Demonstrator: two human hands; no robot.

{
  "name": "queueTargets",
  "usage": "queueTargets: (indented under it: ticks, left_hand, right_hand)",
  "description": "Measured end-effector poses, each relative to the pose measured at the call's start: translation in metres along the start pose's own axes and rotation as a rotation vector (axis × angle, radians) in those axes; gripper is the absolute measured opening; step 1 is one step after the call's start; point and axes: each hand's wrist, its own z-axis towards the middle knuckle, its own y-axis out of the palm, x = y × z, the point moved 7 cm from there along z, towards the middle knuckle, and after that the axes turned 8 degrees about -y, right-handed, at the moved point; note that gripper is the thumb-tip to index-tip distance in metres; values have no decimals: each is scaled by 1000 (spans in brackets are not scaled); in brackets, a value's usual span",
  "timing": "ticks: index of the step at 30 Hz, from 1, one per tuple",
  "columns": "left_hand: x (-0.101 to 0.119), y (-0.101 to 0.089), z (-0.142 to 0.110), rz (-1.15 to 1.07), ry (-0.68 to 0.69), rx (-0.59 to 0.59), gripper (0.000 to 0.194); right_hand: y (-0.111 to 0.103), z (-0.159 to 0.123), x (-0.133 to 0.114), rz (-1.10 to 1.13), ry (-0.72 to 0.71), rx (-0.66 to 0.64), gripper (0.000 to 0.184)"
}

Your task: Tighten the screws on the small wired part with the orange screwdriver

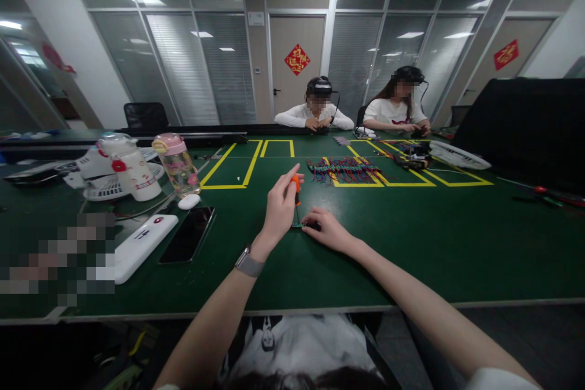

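An orange-and-black screwdriver (297,181) stands upright, its shaft pointing down at a small green circuit board (297,225) on the table. My left hand (280,206) is closed around the screwdriver's handle, fingers pointing up and away from me. On the board's right side, the fingertips of my right hand (329,228) press together on its edge and on a dark part beside it. The screwdriver's tip meets the board or sits just above it; I cannot tell which.
A pile of boards with red and blue wires (345,169) lies ahead, by yellow tape outlines (223,186). To the left are a phone (187,235), a white power bank (144,250), a pink-lidded bottle (177,164) and a white bottle (134,170). Two people sit across the table.
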Motion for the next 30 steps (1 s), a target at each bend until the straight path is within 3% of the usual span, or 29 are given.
queueTargets:
  ticks: [6, 12, 18, 23, 30]
  left_hand:
    - [5, -13, -2, 234, 31, 204, 23]
    - [2, -5, 0, 54, 4, 54, 33]
    - [8, -15, -2, 250, 45, 213, 22]
    - [4, -2, -1, 54, 39, 35, 35]
    - [10, -13, -3, 264, 64, 189, 26]
  right_hand:
    - [1, 0, 2, -7, -4, 6, 10]
    - [2, 0, 3, 6, -13, 7, 9]
    - [2, 0, 1, 6, -12, 7, 9]
    - [1, 0, 1, 7, -4, 6, 9]
    - [2, 0, 2, 0, -2, 4, 9]
